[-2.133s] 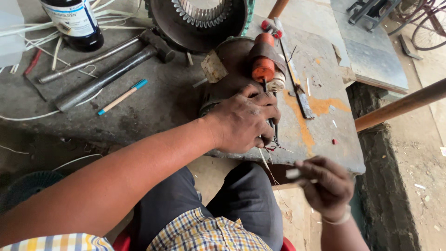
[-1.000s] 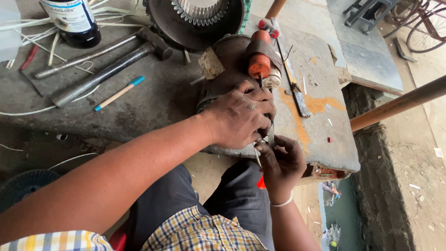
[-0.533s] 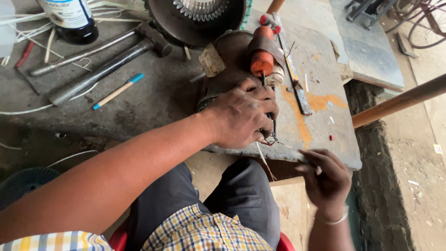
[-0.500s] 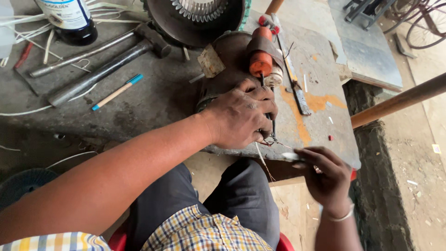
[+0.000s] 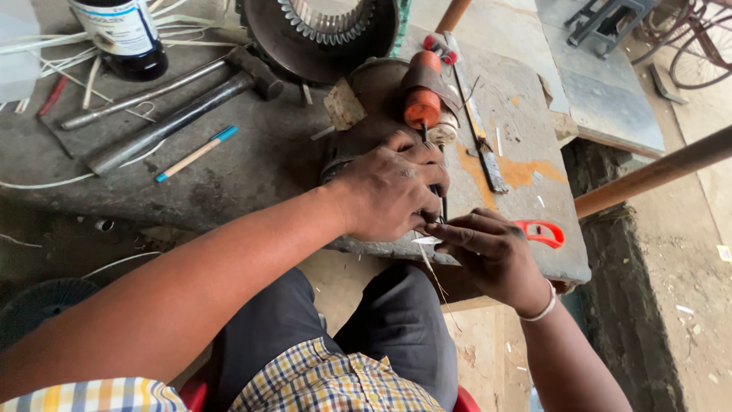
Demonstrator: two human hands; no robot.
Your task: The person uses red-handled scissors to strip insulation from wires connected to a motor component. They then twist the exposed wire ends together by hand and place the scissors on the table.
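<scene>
Workbench: you sit at a worn grey stone slab (image 5: 252, 164), stained and dusty; an orange smear marks its right part; its right edge is chipped.
Second slab: beyond it you see a paler grey slab (image 5: 602, 91) with dark metal brackets (image 5: 602, 19) at its far end.
Floor: on your right lies bare sandy ground (image 5: 686, 252) strewn with small scraps.
Pole: a brown wooden pole (image 5: 656, 172) slants over that ground.
Far corner: part of a bicycle wheel (image 5: 698, 42) shows at top right.
Light: you work in soft, even daylight.
</scene>
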